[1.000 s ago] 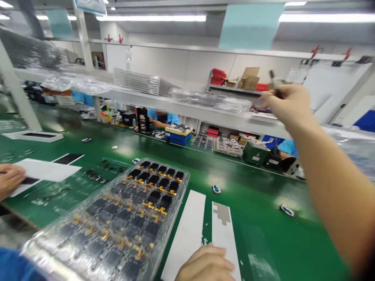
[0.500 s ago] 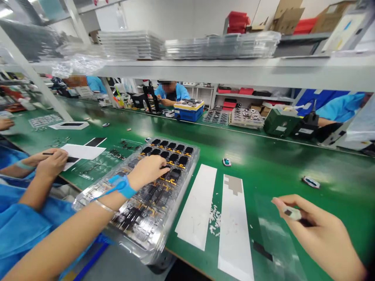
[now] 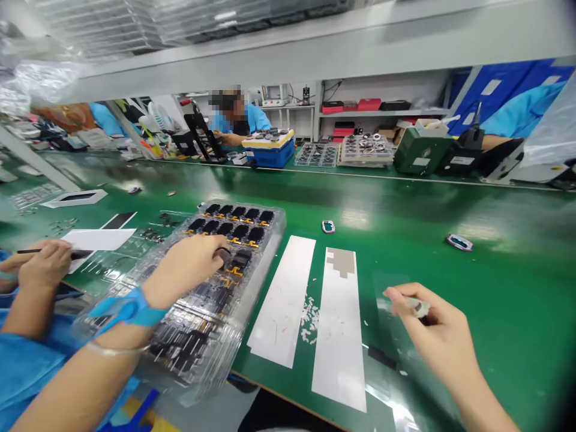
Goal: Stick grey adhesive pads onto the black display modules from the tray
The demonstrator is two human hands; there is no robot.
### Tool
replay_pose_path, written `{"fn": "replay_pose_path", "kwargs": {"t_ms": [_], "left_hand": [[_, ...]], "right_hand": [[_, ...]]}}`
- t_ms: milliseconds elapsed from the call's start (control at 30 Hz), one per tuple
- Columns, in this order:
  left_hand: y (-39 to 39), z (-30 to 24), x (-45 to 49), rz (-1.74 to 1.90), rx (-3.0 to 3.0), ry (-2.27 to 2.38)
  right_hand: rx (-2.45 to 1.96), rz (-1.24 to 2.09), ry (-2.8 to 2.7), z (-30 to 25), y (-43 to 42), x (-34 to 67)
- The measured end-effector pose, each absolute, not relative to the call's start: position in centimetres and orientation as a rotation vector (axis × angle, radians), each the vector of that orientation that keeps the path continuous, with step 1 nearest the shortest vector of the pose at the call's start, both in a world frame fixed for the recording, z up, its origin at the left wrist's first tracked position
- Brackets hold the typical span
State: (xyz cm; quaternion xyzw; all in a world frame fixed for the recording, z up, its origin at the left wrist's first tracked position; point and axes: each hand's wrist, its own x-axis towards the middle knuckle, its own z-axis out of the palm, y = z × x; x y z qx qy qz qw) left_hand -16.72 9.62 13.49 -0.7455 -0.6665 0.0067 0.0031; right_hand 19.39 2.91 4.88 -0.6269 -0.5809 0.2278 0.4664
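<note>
My left hand (image 3: 191, 264), with a blue strap at the wrist, reaches over a clear plastic tray (image 3: 261, 282). Its fingers are closed on a small black part (image 3: 222, 251), mostly hidden by the fingertips. Rows of black square modules (image 3: 240, 259) with orange flex tails lie in the tray's pockets. On the right, my right hand (image 3: 432, 327) pinches a small whitish piece (image 3: 418, 308) with a dark patch between thumb and curled fingers. It hovers above a clear film (image 3: 391, 336) near a black strip (image 3: 381, 357).
Two white sheets (image 3: 288, 300) (image 3: 339, 336) lie between my hands, with white scraps (image 3: 309, 321) between them. Small oval parts (image 3: 328, 227) (image 3: 459, 242) sit farther back. At left, a co-worker's hands (image 3: 45, 264) work beside a white card (image 3: 103, 239). A shelf (image 3: 288, 51) spans above.
The view has tilted down and shifted, so the scene sits higher and farther left. My left hand stays closed at the tray. My right hand still pinches the whitish piece.
</note>
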Motion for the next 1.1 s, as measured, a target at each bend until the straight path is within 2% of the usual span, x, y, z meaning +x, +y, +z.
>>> {"fn": "replay_pose_path", "kwargs": {"t_ms": [100, 167, 267, 367, 533, 600, 733, 1100], "left_hand": [[5.8, 13.6, -14.5, -0.243, -2.5, -2.088], [2.8, 12.8, -11.6, -0.965, -2.739, -2.007], [0.1, 10.3, -6.8, -1.345, -3.009, -1.858], [0.2, 7.3, -3.2, -1.577, -3.207, -2.116], [2.2, 3.7, -1.2, -2.253, -3.251, -2.453], [2.5, 3.1, -1.2, -2.303, -3.275, -2.472], [2.7, 2.5, -1.0, -2.048, -3.392, -2.477], [2.9, 1.9, -0.9, -1.997, -3.31, -2.498]], "right_hand": [[-1.453, 0.601, -1.492, 4.4, 2.8, 19.3], [-1.315, 0.669, -1.603, 4.4, 2.6, 18.8], [-1.166, 0.817, -1.709, 4.7, 2.3, 18.0], [-1.125, 0.956, -1.729, 4.7, 2.2, 17.4], [-1.071, 1.064, -1.702, 3.9, 2.3, 17.3], [-1.113, 1.106, -1.641, 3.5, 2.3, 17.3], [-1.207, 1.152, -1.525, 2.8, 2.3, 17.0], [-1.085, 0.539, -1.839, 2.3, 2.3, 16.7]]}}
